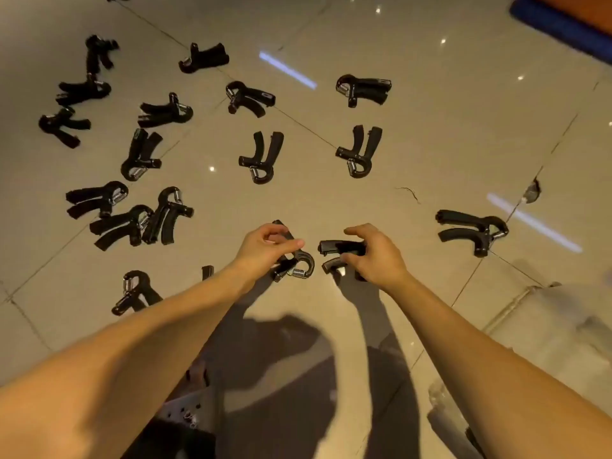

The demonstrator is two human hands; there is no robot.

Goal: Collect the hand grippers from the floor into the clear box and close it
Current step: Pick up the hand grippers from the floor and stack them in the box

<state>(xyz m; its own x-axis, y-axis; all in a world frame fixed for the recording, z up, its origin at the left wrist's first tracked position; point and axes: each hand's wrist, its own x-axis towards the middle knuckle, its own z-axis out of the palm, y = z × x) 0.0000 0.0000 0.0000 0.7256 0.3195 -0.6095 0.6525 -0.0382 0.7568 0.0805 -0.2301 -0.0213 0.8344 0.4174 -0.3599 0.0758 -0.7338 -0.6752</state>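
Note:
Several black hand grippers with steel springs lie scattered over the beige tiled floor. My left hand (265, 248) curls its fingers round one hand gripper (298, 263) at the centre, spring end pointing down. My right hand (372, 256) holds another hand gripper (334, 248) by its two handles, close beside the first. More lie apart: one to the right (473, 230), two ahead (261, 157) (359, 150), one by my left forearm (132, 289). The clear box (546, 332) shows blurred at the lower right edge.
A cluster of grippers (132, 220) crowds the left side of the floor. A blue and orange mat (563, 24) sits at the top right corner. A chipped tile joint (531, 190) lies right of centre. A grey perforated object (188, 415) sits under my left arm.

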